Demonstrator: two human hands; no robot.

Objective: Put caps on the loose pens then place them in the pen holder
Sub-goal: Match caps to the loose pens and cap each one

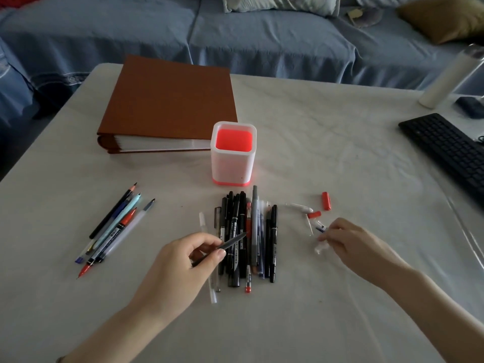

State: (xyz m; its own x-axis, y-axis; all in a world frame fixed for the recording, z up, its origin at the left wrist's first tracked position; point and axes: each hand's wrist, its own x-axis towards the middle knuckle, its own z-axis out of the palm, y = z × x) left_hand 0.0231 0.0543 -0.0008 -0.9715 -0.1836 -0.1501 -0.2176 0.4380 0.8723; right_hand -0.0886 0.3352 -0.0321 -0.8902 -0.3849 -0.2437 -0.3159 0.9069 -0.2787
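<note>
Fingers (209, 239) of the left hand (180, 263) pinch a dark pen (233, 241). Its long axis slants, tip toward the far right, over the pile (248, 237) at mid-desk (314, 310). The right hand (351, 242) curls its fingertips onto clear caps (321, 248); a grip I cannot tell. Open cloth runs to the near edge. Pens in the pile lie near-to-far. Two red caps (326, 200) lie just beyond. Uncapped pens (115, 229) slant near the left edge. Beyond the pile the holder (233, 163) stands upright, with a binder (170, 100) behind it and a keyboard (445, 148) at the right edge.
</note>
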